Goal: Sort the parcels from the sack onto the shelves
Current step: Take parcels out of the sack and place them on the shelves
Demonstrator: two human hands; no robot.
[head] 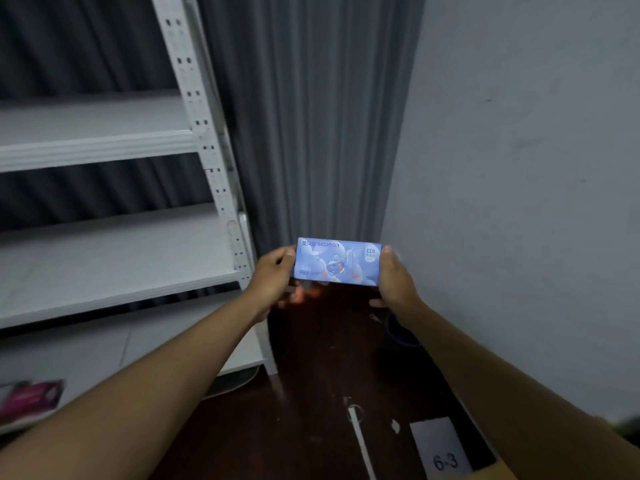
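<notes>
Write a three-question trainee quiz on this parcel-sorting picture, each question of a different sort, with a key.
1. True or false: both the left hand and the right hand hold the blue box.
2. Where is the white shelf unit relative to the box? A) to its left B) to its right C) directly underneath it
3. Fill in: the white label on the floor reads ____.

Key: 1 true; 2 A; 3 6-3

Dim room — grey curtain (pixel 311 116) in the corner, pale wall (pixel 519 168) right, dark wooden floor (pixel 311 410) below.
</notes>
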